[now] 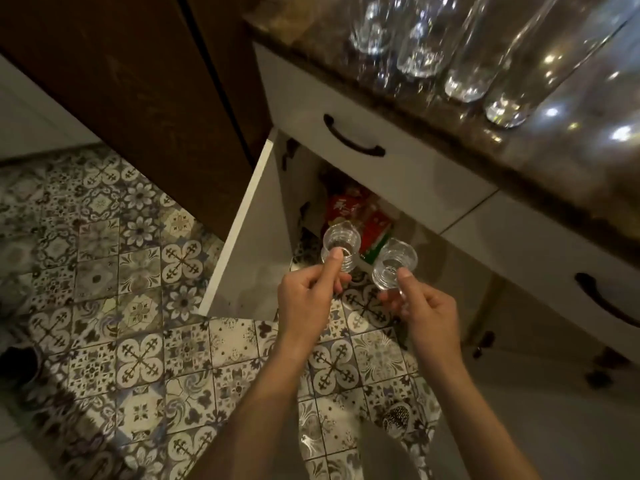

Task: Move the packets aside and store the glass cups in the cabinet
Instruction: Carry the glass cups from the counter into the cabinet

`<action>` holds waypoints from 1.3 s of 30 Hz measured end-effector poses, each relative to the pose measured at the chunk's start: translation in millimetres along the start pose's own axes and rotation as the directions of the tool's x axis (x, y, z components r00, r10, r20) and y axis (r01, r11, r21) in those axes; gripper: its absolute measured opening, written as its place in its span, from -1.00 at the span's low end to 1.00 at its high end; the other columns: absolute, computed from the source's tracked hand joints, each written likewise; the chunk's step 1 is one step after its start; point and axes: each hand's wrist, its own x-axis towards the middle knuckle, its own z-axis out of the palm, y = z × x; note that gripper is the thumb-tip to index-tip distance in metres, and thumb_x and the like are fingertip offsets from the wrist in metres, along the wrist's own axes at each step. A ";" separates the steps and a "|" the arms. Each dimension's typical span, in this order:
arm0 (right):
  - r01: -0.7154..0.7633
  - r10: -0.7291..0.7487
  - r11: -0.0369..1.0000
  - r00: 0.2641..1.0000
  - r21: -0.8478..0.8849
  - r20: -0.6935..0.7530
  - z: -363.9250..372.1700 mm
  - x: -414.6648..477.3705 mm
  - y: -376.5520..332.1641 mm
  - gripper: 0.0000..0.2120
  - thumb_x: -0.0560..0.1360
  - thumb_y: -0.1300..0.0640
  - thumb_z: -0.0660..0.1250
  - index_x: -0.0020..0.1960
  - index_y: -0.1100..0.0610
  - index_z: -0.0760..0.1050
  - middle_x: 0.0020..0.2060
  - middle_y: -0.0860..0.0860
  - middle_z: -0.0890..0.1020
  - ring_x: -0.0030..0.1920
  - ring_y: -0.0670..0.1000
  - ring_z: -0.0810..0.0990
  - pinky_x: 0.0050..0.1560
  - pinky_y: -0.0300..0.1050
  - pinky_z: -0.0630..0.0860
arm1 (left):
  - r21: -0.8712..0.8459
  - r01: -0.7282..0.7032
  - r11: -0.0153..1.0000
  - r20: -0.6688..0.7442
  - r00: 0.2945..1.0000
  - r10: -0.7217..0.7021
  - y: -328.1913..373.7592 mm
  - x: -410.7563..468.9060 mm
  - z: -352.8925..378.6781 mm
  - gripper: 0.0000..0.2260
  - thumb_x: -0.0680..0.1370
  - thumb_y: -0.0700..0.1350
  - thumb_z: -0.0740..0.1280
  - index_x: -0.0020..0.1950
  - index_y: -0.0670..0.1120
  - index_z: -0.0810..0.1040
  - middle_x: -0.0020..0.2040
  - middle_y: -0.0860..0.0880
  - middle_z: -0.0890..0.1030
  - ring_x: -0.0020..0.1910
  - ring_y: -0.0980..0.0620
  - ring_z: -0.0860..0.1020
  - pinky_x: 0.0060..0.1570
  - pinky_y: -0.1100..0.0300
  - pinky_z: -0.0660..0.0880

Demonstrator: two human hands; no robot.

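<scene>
Left hand (308, 299) grip clamped on the left glass cup (341, 247), right hand (429, 313) grip clamped on the right glass cup (394, 266). Both cups are held side by side over the tiled floor (138, 341), just in front of the open cabinet (301, 188). Red packets (360, 216) sit inside the cabinet behind the cups; tall glasses (464, 64) stand on the table (540, 168) above.

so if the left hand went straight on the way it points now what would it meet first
Probably the red packets. The left hand, its glass cup leading, points past the open cabinet door into the cabinet, and the packets lie just beyond the cup. Depth is unclear.
</scene>
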 end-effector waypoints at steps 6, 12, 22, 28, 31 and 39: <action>-0.026 0.027 0.999 0.999 -0.041 0.031 1.1 48.5 93.3 -0.26 0.40 -0.34 0.33 -0.18 0.43 0.57 -0.23 0.31 0.67 -0.20 0.04 0.74 -0.15 -0.10 0.70 | 0.021 0.007 1.000 -0.014 1.000 -0.007 -77.7 36.6 28.2 -0.55 0.58 0.21 0.33 -0.35 -0.07 0.65 -0.23 0.00 0.75 -0.13 0.07 0.72 -0.03 0.10 0.60; 0.039 -0.048 0.994 0.995 -0.104 -0.083 41.2 142.9 209.3 -0.18 0.29 -0.57 0.31 -0.24 0.26 0.61 -0.14 0.17 0.65 -0.09 0.23 0.65 0.02 0.37 0.59 | 0.044 -0.098 0.994 -0.040 0.994 0.100 -196.3 107.7 55.9 -0.57 0.58 0.19 0.33 -0.40 0.00 0.64 -0.30 0.00 0.72 -0.17 0.09 0.71 -0.11 0.16 0.59; -0.053 0.047 0.997 0.991 -0.049 -0.127 78.4 271.2 353.3 -0.64 0.55 -0.22 0.24 -0.10 -0.02 0.69 -0.05 0.06 0.71 0.01 0.13 0.64 0.16 0.20 0.55 | 0.012 -0.149 0.989 0.001 0.989 0.149 -365.5 215.5 114.3 -0.53 0.62 0.07 0.33 -0.39 -0.18 0.65 -0.29 -0.11 0.70 -0.17 0.07 0.72 -0.09 0.14 0.61; -0.042 0.066 0.987 0.985 0.153 -0.159 72.6 341.1 429.0 -0.67 0.58 -0.10 0.33 -0.20 0.10 0.63 -0.24 0.03 0.76 -0.13 0.06 0.74 0.17 0.20 0.61 | 0.069 -0.265 0.962 0.042 0.964 0.262 -444.1 249.4 161.2 -0.46 0.56 0.21 0.30 -0.56 -0.01 0.46 -0.58 0.05 0.45 -0.58 0.10 0.34 -0.36 -0.02 0.46; 0.041 -0.021 0.991 0.988 0.126 -0.155 60.6 354.7 467.8 -0.68 0.59 -0.16 0.28 -0.10 0.02 0.67 -0.16 -0.01 0.76 -0.03 0.02 0.75 -0.02 0.00 0.59 | 0.110 -0.292 0.950 0.053 0.956 0.287 -472.6 257.8 185.7 -0.39 0.57 0.16 0.35 -0.60 -0.03 0.26 -0.64 0.11 0.25 -0.61 0.12 0.19 -0.51 0.14 0.19; 0.096 -0.055 0.983 0.967 0.156 -0.248 0.0 388.1 515.4 -0.79 0.49 -0.05 0.42 -0.32 -0.11 0.57 -0.39 -0.03 0.58 -0.16 0.05 0.62 0.21 0.16 0.60 | -0.034 -0.280 0.959 0.140 0.949 0.282 -507.1 284.1 278.5 -0.57 0.54 0.15 0.40 -0.52 0.06 0.62 -0.49 0.09 0.61 -0.42 0.11 0.59 -0.22 0.18 0.50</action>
